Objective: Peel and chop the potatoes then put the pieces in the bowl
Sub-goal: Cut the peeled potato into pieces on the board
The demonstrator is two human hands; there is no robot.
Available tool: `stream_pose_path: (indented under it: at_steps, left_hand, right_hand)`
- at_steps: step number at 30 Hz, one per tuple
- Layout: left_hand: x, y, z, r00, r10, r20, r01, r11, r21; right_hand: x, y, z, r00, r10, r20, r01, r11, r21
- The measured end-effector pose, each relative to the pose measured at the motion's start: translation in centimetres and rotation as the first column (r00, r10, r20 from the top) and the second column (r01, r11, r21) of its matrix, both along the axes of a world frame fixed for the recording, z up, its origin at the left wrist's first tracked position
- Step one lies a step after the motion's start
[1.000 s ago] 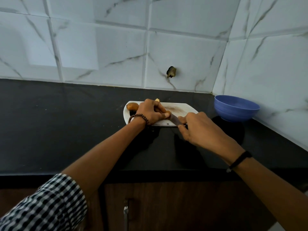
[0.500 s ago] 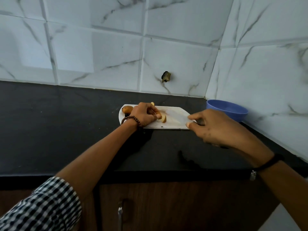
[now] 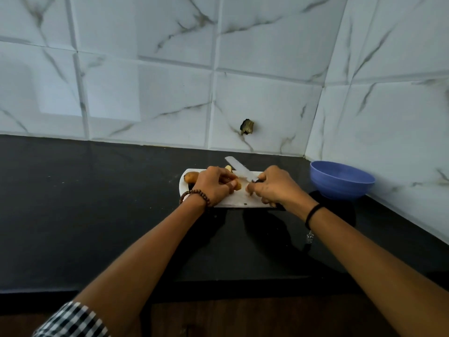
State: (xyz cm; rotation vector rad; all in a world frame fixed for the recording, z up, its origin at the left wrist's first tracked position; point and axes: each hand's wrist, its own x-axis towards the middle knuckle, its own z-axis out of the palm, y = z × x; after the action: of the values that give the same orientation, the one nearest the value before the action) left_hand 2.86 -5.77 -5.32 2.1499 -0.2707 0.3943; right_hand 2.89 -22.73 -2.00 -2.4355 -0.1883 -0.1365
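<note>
Potato piece [image 3: 237,185], pale cut face, on white cutting board [image 3: 239,200], gripped under curled left hand [image 3: 213,188]. Right hand [image 3: 274,188] clenched on knife [image 3: 239,167] by its handle, blade angled up toward the wall. Unpeeled potato [image 3: 191,177] at board's left end. Blue bowl [image 3: 340,184] well right, near the corner, on black surface [image 3: 97,203]

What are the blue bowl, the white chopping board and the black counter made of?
The blue bowl looks like plastic: even matte colour, soft sheen, thin rim. The white chopping board also seems plastic: thin, flat, plain white with rounded corners. The black counter is probably polished stone, since it is dark, glossy and shows faint reflections, though a laminate could look alike.
</note>
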Motion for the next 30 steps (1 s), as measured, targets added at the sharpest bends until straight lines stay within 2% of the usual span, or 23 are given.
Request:
stream_pose_path:
  at_steps: [4,7,12,16,23,30]
  left_hand:
    - [0.2,-0.4,-0.3,0.999,0.043,0.027,-0.047,0.988,0.149]
    - [0.5,-0.8,-0.6,0.998,0.059,0.018,-0.062,0.973,0.224]
    - [0.5,-1.6,-0.8,0.994,0.030,0.110,-0.070,0.921,0.384]
    - [1.1,-1.6,-0.7,0.991,0.042,0.128,-0.086,0.928,0.363]
    - [1.2,-0.9,-0.6,0.995,0.081,0.055,-0.094,0.943,0.319]
    - [1.4,-0.7,-0.6,0.992,0.125,-0.018,-0.122,0.985,0.121]
  right_hand:
    - [2.2,0.7,0.9,0.999,-0.022,0.032,0.019,0.996,0.087]
    - [4.2,2.3,1.4,0.999,-0.015,0.047,0.012,0.997,0.078]
    - [6.5,4.6,1.3,0.998,0.037,0.052,-0.038,0.999,0.034]
    - [7.5,5.4,0.8,0.995,0.079,0.060,-0.078,0.997,-0.023]
    - [5.0,3.2,1.0,0.999,0.040,0.033,-0.043,0.992,0.114]
    - [0.0,-0.9,1.5,1.000,0.021,-0.017,-0.019,0.995,0.100]
